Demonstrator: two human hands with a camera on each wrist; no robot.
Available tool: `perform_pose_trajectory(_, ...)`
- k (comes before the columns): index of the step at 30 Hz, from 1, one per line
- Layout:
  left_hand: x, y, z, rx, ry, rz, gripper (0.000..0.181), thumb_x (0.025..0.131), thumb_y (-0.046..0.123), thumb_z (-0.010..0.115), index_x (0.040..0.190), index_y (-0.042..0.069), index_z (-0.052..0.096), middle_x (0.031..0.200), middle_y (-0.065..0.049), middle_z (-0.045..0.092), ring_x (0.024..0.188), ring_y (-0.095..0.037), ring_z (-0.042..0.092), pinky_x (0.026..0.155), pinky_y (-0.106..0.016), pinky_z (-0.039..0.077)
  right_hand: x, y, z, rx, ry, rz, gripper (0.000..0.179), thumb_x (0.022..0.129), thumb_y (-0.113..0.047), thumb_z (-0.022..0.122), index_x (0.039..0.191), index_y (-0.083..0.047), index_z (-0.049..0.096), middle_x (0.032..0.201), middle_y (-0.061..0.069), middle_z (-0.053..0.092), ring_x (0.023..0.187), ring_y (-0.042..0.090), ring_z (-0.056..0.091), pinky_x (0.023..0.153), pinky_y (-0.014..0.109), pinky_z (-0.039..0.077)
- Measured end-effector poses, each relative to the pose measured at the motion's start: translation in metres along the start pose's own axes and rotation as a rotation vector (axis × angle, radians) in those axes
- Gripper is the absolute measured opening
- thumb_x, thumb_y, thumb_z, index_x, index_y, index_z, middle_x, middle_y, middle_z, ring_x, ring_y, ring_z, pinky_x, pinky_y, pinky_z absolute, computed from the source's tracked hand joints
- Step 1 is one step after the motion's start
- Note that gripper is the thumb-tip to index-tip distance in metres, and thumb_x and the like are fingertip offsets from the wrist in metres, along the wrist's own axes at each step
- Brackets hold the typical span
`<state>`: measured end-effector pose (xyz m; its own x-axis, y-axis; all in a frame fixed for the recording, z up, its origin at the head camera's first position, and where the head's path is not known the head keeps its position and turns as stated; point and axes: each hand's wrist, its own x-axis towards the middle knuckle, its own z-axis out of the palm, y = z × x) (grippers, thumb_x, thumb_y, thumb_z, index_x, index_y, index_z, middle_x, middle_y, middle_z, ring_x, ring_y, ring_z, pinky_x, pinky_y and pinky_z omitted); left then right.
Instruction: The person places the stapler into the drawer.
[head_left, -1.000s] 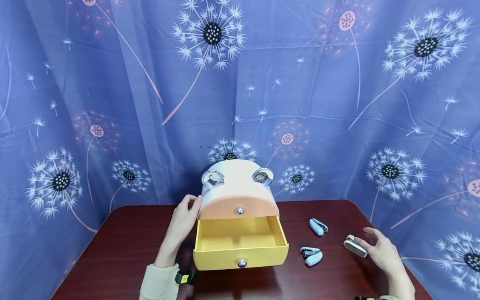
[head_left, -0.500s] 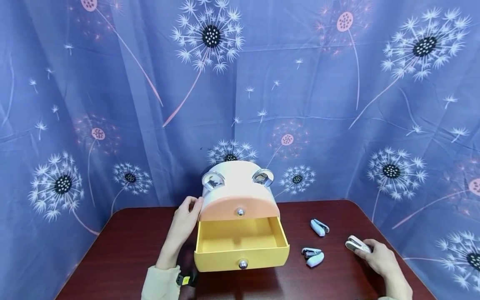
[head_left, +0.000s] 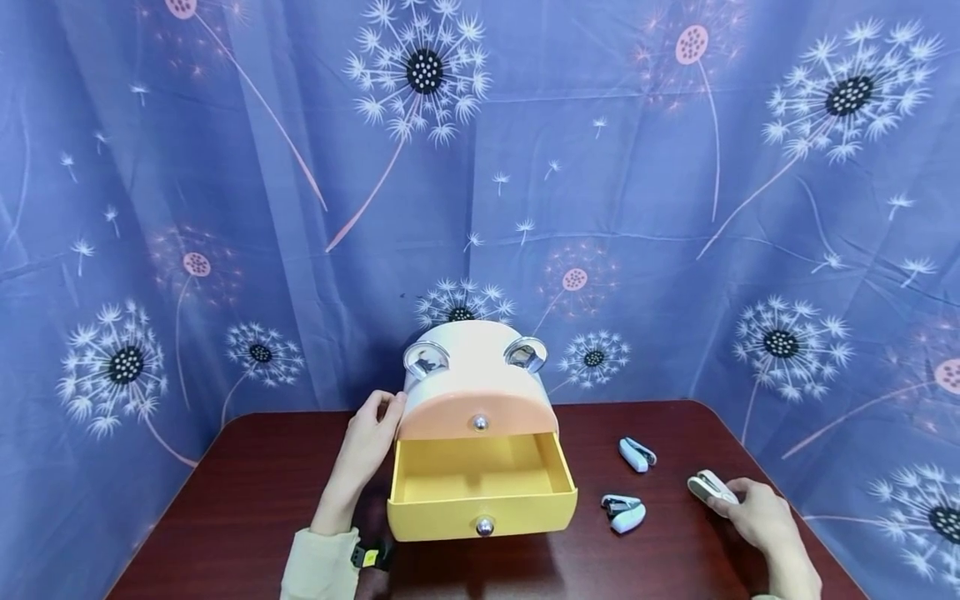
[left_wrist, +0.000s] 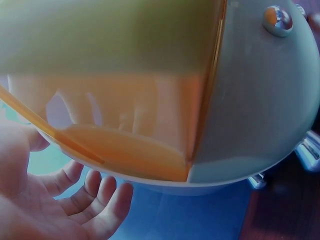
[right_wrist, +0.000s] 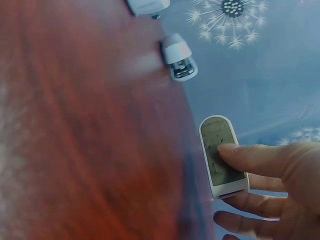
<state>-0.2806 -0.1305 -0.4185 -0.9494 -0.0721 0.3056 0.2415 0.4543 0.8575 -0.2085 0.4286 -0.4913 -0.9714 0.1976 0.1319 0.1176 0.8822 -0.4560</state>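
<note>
One small white stapler (head_left: 708, 486) sits at the right edge of the dark red table (head_left: 255, 492), held by the right hand (head_left: 753, 515). In the right wrist view the thumb (right_wrist: 250, 156) presses on its grey top face and the fingers (right_wrist: 250, 202) curl beneath it, so the hand pinches the stapler (right_wrist: 222, 156); whether it rests on the wood or is just lifted, cannot tell.

Two more staplers, both white, lie on the table between that hand and the drawer box. The nearer stapler (head_left: 623, 512) lies just right of the open drawer's front corner; the farther stapler (head_left: 637, 453) lies behind it, nearer the curtain. The two are near each other, not touching. Total staplers counted: three.

One drawer box (head_left: 474, 375), white domed body with two shiny ear-shaped knobs on top. Two drawers: the upper pink drawer (head_left: 476, 415), closed, one round metal knob; the lower yellow drawer (head_left: 480, 482), pulled out, one round metal knob on its front.

Left hand (head_left: 364, 442) rests against the left side of the box, fingers straight and spread along the wall, thumb at the front rim of the pink drawer; a flat steadying contact, nothing gripped. The left wrist view shows the open palm (left_wrist: 55, 210) under the curve of the body.

Behind everything hangs one blue curtain (head_left: 225, 167) printed with dandelion heads.
</note>
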Motion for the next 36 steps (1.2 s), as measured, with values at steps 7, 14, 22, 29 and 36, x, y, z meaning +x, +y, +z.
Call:
perform_pose_trajectory(7, 0.0, 0.001, 0.0, -0.003, 0.001, -0.012, 0.046, 0.098, 0.055, 0.049, 0.105, 0.011, 0.061, 0.074, -0.002, 0.058, 0.073, -0.018, 0.056, 0.071, -0.033, 0.042, -0.002, -0.015, -0.013, 0.001, 0.048, -0.026, 0.044, 0.085, -0.037, 0.074, 0.107, 0.001, 0.065, 0.082, 0.012, 0.064, 0.074, 0.029, 0.057, 0.063, 0.041, 0.042)
perform_pose_trajectory(14, 0.0, 0.001, -0.001, -0.002, 0.001, -0.02, 0.044, 0.098, 0.054, 0.049, 0.104, 0.012, 0.06, 0.073, -0.003, 0.057, 0.071, -0.019, 0.055, 0.07, -0.034, 0.042, -0.006, -0.045, -0.027, 0.008, 0.098, -0.076, 0.05, 0.084, -0.038, 0.075, 0.112, 0.001, 0.064, 0.085, 0.013, 0.065, 0.077, 0.03, 0.058, 0.063, 0.043, 0.043)
perform_pose_trajectory(22, 0.0, 0.002, -0.002, -0.009, -0.007, -0.028, 0.042, 0.098, 0.054, 0.05, 0.102, 0.014, 0.06, 0.072, -0.002, 0.056, 0.069, -0.019, 0.055, 0.068, -0.033, 0.042, -0.017, -0.074, -0.043, -0.01, 0.213, -0.159, 0.05, 0.083, -0.034, 0.078, 0.113, 0.003, 0.064, 0.089, 0.015, 0.064, 0.082, 0.033, 0.059, 0.066, 0.045, 0.042)
perform_pose_trajectory(29, 0.0, 0.0, -0.002, -0.004, -0.008, -0.029, 0.044, 0.097, 0.056, 0.049, 0.103, 0.013, 0.06, 0.073, -0.002, 0.056, 0.07, -0.019, 0.054, 0.067, -0.033, 0.042, -0.032, -0.102, -0.056, 0.014, 0.333, -0.249, 0.045, 0.08, -0.027, 0.081, 0.113, 0.001, 0.065, 0.1, 0.022, 0.063, 0.086, 0.036, 0.059, 0.069, 0.049, 0.041)
perform_pose_trajectory(36, 0.001, 0.001, -0.002, -0.005, -0.009, -0.032, 0.046, 0.097, 0.056, 0.049, 0.104, 0.012, 0.06, 0.073, -0.002, 0.056, 0.071, -0.019, 0.055, 0.068, -0.033, 0.042, -0.042, -0.131, -0.059, 0.05, 0.373, -0.321, 0.047, 0.079, -0.025, 0.082, 0.116, -0.002, 0.065, 0.108, 0.022, 0.063, 0.097, 0.04, 0.059, 0.074, 0.054, 0.041)
